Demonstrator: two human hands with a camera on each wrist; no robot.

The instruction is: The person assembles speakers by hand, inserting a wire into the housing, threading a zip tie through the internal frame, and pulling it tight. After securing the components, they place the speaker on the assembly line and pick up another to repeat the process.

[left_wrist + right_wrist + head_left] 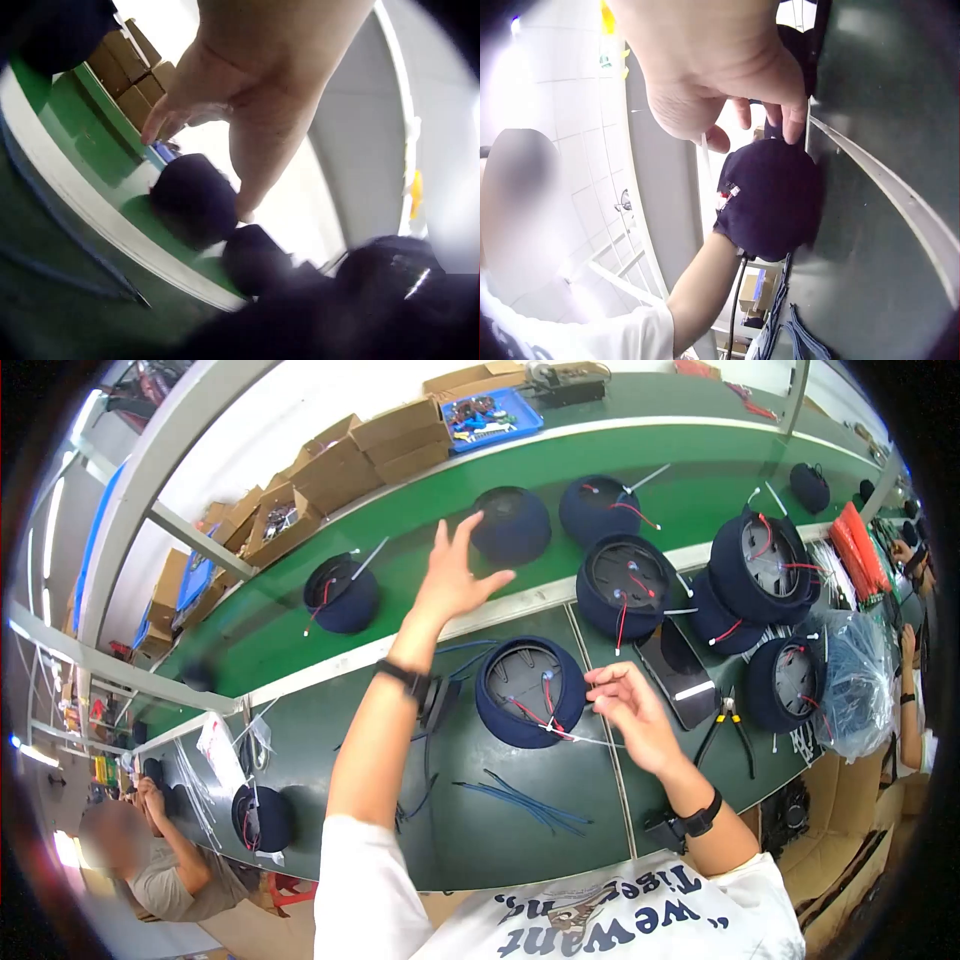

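A navy fabric-covered round unit (530,695) lies on the near bench, its black inner face up, with red wires and a white cable tie (590,739) whose tail sticks out to the right. My right hand (640,715) is at its right rim, fingers loosely bent; the tie's tail runs close by the thumb in the right wrist view. My left hand (452,580) reaches over the green back strip, fingers and thumb spread. Just beyond its fingertips sits another navy round unit (512,525), with no wires showing on top. Nothing lies in the left palm.
More navy units with red wires (625,582) stand at the right and back, some stacked. Black-and-yellow pliers (728,725) and a phone (675,675) lie to the right. Blue-black tubes (525,800) are near the front. Cardboard boxes (400,440) line the back.
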